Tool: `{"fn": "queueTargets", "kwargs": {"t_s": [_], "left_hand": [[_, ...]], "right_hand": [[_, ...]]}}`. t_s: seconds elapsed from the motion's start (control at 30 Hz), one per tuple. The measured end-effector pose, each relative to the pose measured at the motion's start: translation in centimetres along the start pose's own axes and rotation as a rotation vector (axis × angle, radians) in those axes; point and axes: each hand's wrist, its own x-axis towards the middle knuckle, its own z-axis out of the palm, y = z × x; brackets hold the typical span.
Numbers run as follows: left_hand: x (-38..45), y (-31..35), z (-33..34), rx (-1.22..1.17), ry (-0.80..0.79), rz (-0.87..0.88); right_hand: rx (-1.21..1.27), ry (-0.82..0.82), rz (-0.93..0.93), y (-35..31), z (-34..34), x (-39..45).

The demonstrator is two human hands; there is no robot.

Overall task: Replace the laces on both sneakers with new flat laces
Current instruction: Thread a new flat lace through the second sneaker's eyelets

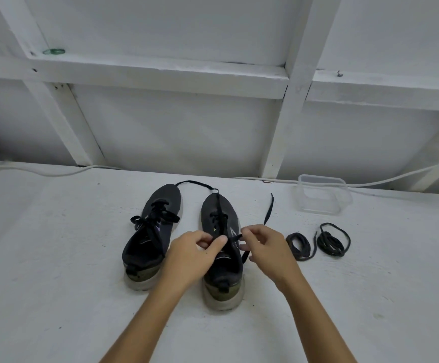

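Two dark sneakers stand side by side on a white surface, toes pointing away. The left sneaker (152, 231) carries a flat black lace tied in a bow. Over the right sneaker (219, 218) my left hand (194, 254) pinches the flat black lace (219, 205) at the upper eyelets. My right hand (265, 247) pinches the lace's other side; one free end (268, 209) trails off toward the right and another loops past the toe. Two coiled dark laces (299, 246) (332, 239) lie to the right of the shoes.
A clear plastic container (320, 195) sits at the back right. A white cable (56, 172) runs along the foot of the white framed wall. A green rubber band (53, 51) rests on a ledge of that wall.
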Motion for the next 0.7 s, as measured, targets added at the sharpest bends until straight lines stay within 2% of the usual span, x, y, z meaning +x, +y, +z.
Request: {"fn": "queueTargets", "kwargs": {"t_s": [0.1,0.27,0.47,0.6,0.63,0.7], "left_hand": [[0.6,0.2,-0.1,0.0,0.054,0.064],[1.5,1.3,0.0,0.008,0.047,0.048],[3.1,1.6,-0.5,0.064,-0.094,0.065],[3.3,1.9,-0.6,0.191,-0.083,0.123],[3.3,2.2,-0.5,0.18,-0.08,0.115],[3.4,2.8,-0.3,0.003,-0.098,0.021]], "right_hand": [[0.403,0.008,0.133,-0.7,0.2,0.5],[0.616,0.04,0.138,-1.9,0.2,1.6],[0.57,0.108,0.176,-2.6,0.3,2.7],[0.586,0.06,0.267,-2.6,0.4,3.0],[0.586,0.053,0.282,-2.5,0.4,3.1],[0.598,0.06,0.308,-2.5,0.3,3.2]]}}
